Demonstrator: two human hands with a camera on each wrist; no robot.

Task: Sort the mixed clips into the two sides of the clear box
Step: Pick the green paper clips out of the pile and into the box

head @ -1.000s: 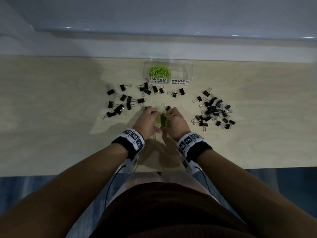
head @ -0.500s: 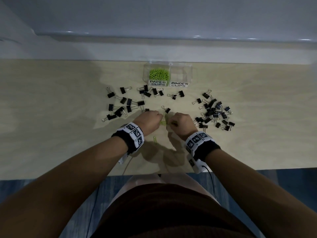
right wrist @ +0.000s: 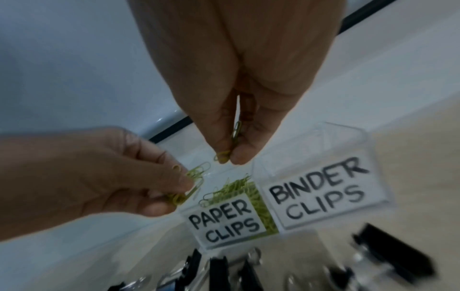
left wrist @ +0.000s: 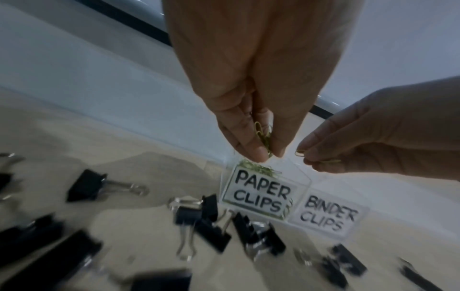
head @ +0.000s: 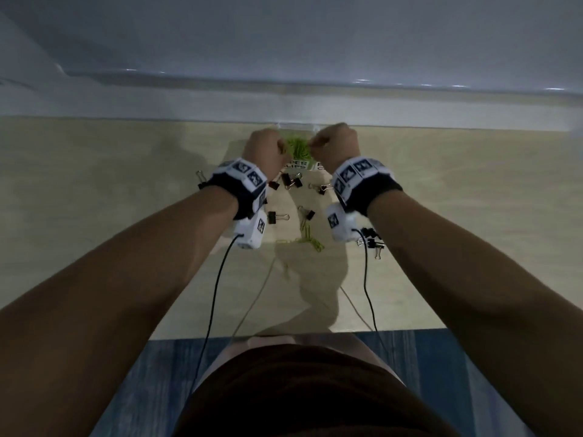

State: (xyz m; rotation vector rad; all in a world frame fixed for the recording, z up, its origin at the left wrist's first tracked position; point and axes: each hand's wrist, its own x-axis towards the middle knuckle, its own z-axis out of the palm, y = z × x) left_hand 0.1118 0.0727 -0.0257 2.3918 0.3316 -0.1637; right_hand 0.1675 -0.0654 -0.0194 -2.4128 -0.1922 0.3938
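Observation:
The clear box [right wrist: 348,137] stands at the table's far edge, its sides labelled PAPER CLIPS [left wrist: 261,195] and BINDER CLIPS [right wrist: 321,189]. Green paper clips [right wrist: 236,187] fill the left side; the right side looks empty. My left hand [left wrist: 259,155] hovers over the paper clip side and pinches a small bunch of green paper clips [right wrist: 194,177]. Beside it, my right hand [right wrist: 227,157] pinches a few green paper clips [right wrist: 224,154] above the divider. In the head view both hands [head: 280,149] [head: 312,143] hide most of the box.
Black binder clips [head: 291,181] lie scattered in front of the box, with more at the right [head: 372,242]. Some loose green paper clips [head: 310,239] remain mid-table. A pale ledge [head: 284,102] runs just behind the box. Wrist-camera cables [head: 214,294] hang over the table's near edge.
Both hands have lifted from the loose pile in the table's middle and moved away from me to above the box, carrying green paper clips. The head view has moved closer.

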